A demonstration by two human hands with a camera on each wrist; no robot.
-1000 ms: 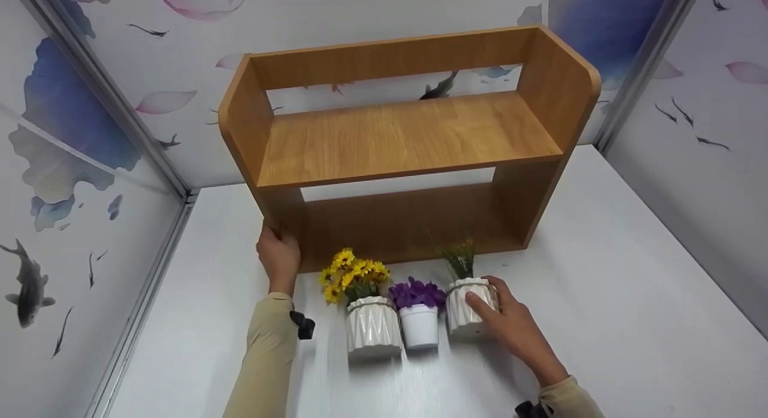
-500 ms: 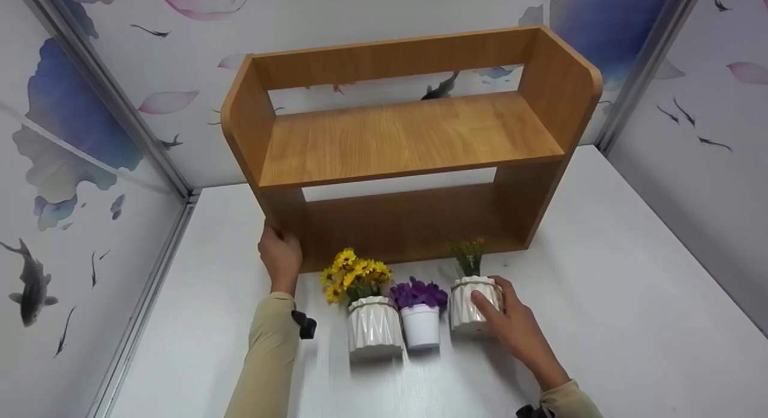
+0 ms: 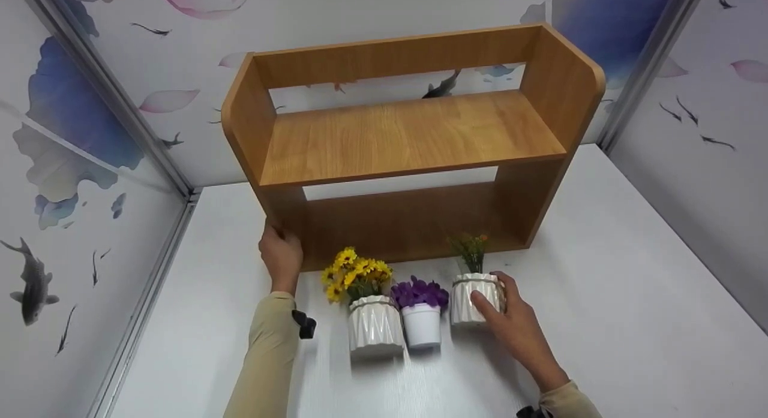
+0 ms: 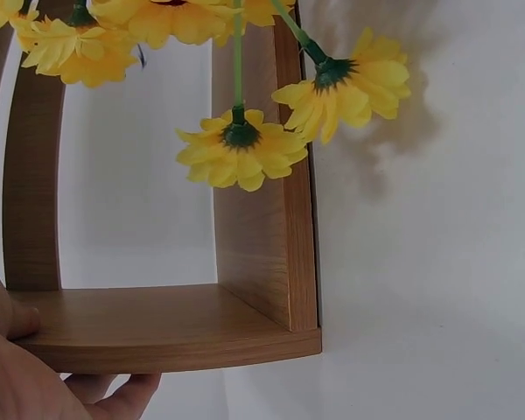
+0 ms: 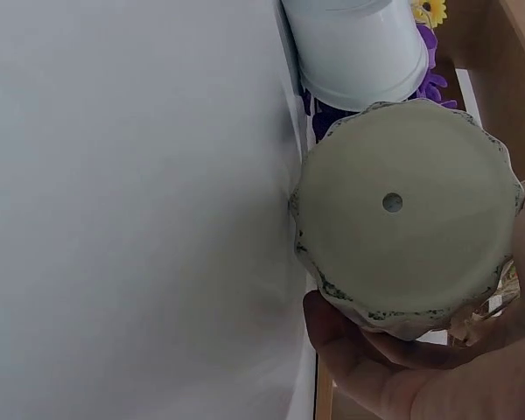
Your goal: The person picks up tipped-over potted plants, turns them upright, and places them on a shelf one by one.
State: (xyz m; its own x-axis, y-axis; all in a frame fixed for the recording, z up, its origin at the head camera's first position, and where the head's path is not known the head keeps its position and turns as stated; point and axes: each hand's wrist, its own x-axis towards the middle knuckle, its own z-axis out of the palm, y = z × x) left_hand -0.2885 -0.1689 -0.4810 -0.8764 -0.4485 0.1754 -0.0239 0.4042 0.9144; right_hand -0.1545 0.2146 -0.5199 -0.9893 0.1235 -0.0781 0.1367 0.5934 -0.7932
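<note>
Head view: held pot (image 3: 465,299) slightly higher

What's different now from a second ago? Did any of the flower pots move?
Yes, one did: the green plant's pot shifted a little toward the shelf, along with the right hand holding it. Nothing was newly grabbed or let go. The left hand still grips the shelf, and the yellow-flower pot and purple-flower pot stayed put.

Glossy ridged ceramic-looking pots (image 3: 464,304), smooth low-sheen wood-grain shelf (image 3: 414,136), matt cloth sleeves (image 3: 264,352).
</note>
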